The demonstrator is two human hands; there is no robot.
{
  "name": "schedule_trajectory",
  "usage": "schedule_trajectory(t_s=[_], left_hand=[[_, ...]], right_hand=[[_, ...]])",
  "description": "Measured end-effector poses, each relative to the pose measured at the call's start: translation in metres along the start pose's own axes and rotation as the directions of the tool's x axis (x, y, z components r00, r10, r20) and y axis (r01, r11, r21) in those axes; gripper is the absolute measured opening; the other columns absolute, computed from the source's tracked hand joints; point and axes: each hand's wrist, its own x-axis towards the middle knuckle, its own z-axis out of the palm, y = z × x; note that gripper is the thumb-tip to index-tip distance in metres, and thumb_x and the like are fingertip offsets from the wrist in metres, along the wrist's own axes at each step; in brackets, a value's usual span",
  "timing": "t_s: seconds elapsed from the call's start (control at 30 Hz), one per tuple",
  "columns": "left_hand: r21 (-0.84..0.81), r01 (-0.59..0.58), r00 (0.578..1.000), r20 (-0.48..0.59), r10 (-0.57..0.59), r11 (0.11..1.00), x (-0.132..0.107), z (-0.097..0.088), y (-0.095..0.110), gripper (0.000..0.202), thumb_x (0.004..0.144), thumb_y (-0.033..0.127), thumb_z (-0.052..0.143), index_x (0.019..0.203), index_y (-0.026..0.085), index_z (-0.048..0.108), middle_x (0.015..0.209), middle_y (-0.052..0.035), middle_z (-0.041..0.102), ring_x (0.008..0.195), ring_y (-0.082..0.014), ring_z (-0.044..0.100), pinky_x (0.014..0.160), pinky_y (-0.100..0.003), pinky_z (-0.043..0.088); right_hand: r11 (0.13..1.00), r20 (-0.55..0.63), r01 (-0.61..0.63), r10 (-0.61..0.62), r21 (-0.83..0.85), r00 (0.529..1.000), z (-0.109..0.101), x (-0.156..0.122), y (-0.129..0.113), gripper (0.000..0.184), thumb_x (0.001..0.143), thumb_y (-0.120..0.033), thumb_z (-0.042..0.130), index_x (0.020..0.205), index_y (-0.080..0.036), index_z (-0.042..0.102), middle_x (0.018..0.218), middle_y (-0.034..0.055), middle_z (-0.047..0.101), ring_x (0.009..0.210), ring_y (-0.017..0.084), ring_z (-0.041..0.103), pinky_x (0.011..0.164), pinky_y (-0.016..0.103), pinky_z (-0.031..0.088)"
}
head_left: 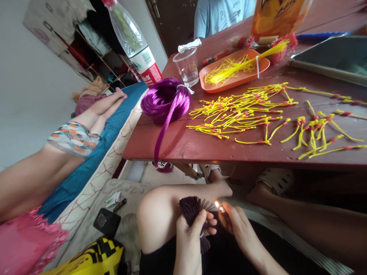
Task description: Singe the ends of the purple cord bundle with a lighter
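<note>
- Dark cord bundle [189, 209]: held above the seated person's lap, in front of the table [143, 148]. Its ends fan upward, with several strands spread to the right.
- Left hand [190, 231]: closed around the bundle, thumb laid across it. The grip sits below the ends, presumably to leave them exposed while the remainder stays gathered.
- Right hand [237, 220]: narrow grip on a lighter [221, 209], mostly hidden by the fingers. 1 small flame [217, 204] burns just beside the spread strands; from where I stand, I cannot confirm contact. The 2 hands are near but apart, likely to spare the fingers from heat.
- Purple cord coil [169, 111]: on the table's near corner, 1 tail hanging over the edge. Coiling appears intended to prevent tangling.
- Yellow knotted cords [246, 107]: spread across the tabletop with red pieces on them, probably for easy separation.
- Orange tray [226, 89]: contains loose yellow strands. 1 tied yellow bundle [246, 67] lies across it, extending beyond the rim.
- Clear cup [187, 69]: upright behind the coil, a white wad [189, 45] on its rim. Liquid inside: cannot tell.
- Bottle [140, 47]: red cap, red and white label; contents unclear.
- Amber container [278, 19]: far side of the table; contents not determinable.
</note>
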Motion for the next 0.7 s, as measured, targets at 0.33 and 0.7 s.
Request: schedule_trajectory(t_s=[0.33,0.7], left_hand=[[0.028,-0.012,1.0,0.013,0.011,1.0,0.0006,0.0002,-0.0001,0.02,0.057,0.029,0.072,0.062,0.01,0.067,0.06,-0.0082,0.068,0.06,-0.0225,0.065,0.045,-0.023,0.049],[0.098,-0.051,0.999,0.002,0.051,0.994,0.0039,-0.0068,-0.0045,0.012,0.058,0.024,0.071,0.06,0.013,0.067,0.058,-0.0069,0.069,0.059,-0.0234,0.065,0.045,-0.024,0.047]], right_hand=[[0.999,-0.011,0.03,-0.03,0.035,0.999,0.0001,0.0,0.0042,0.041,0.072,-0.046,0.044,0.041,-0.02,0.038,0.044,-0.0034,0.039,0.046,0.012,0.039,0.047,0.023,0.035],[0.999,0.035,0.045,-0.045,-0.011,0.998,-0.0007,0.0037,0.008,0.043,0.079,-0.049,0.03,0.046,-0.021,0.032,0.046,-0.0055,0.029,0.046,0.011,0.028,0.045,0.024,0.026]])
